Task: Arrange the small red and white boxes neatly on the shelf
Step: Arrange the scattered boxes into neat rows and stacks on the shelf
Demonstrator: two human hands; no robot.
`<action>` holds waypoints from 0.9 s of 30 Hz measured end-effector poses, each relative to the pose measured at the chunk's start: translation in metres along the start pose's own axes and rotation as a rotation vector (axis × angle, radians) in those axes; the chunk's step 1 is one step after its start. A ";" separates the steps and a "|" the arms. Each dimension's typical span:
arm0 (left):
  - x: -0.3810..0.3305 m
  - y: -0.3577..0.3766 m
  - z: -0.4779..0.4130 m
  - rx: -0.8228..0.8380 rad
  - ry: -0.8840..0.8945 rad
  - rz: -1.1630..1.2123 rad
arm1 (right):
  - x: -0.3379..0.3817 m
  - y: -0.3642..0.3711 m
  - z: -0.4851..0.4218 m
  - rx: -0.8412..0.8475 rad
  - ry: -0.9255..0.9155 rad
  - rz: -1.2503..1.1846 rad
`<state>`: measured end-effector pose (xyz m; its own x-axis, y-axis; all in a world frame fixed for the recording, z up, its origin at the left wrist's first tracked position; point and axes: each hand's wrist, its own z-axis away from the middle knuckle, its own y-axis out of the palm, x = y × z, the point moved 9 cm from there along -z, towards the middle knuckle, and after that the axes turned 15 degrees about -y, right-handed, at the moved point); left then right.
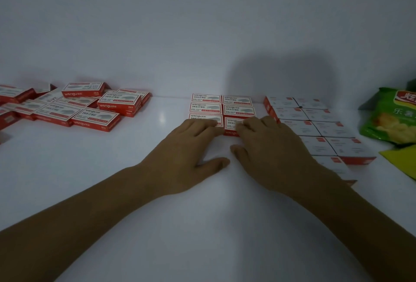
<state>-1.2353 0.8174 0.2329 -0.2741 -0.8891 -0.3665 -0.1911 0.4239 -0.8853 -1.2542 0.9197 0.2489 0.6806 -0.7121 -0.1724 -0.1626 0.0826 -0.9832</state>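
Note:
Small red and white boxes lie in a tidy grid (222,107) of two columns against the back wall of the white shelf (157,191). My left hand (184,153) rests with straight fingers on the front left box (203,118) of that grid. My right hand (267,149) lies flat with its fingertips on the front right box (231,124). Both thumbs rest on the shelf, close together. A loose pile of the same boxes (74,106) lies at the left, several of them overlapping and askew.
A neat block of paler white boxes (315,128) with red edges stands right of the grid, partly behind my right wrist. A green snack bag (391,117) and a yellow packet (403,158) lie at the far right.

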 end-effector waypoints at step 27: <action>0.023 0.005 -0.016 -0.002 -0.230 0.015 | -0.015 0.012 -0.031 -0.033 -0.021 -0.129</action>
<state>-1.2571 0.8016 0.2247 -0.0548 -0.8985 -0.4355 -0.1908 0.4376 -0.8787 -1.2885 0.9093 0.2415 0.7123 -0.7004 -0.0464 -0.0962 -0.0320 -0.9948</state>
